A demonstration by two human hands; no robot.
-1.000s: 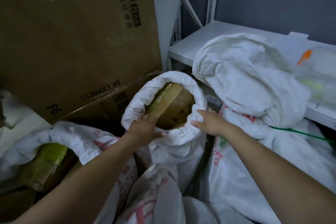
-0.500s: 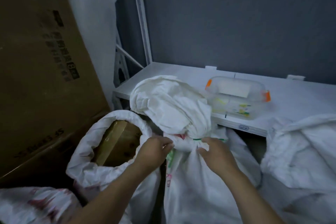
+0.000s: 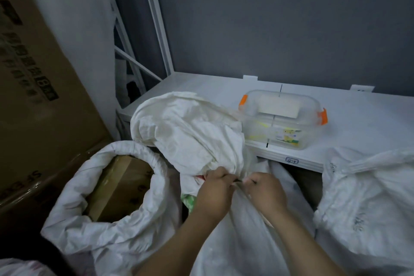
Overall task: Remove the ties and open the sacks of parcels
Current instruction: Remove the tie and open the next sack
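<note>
One white woven sack (image 3: 136, 148), near left, is done: rim rolled open, brown carton (image 3: 121, 184) showing. My left hand (image 3: 215, 195) & right hand (image 3: 266, 195) both pinch the thin tie (image 3: 237, 180) on the bunched neck of the middle white sack (image 3: 190, 132); tie not off yet. Right-side white sack (image 3: 369, 204) looks unopened.

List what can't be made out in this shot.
1. Tie: head view, mostly covered by the fingers of the left hand and right hand.
2. Contents of the tied sack: head view, hidden by its cloth.
3. Print on the big box: blurred, cut by the left edge.
4. Sticker on the clear tub: too small to read.
</note>
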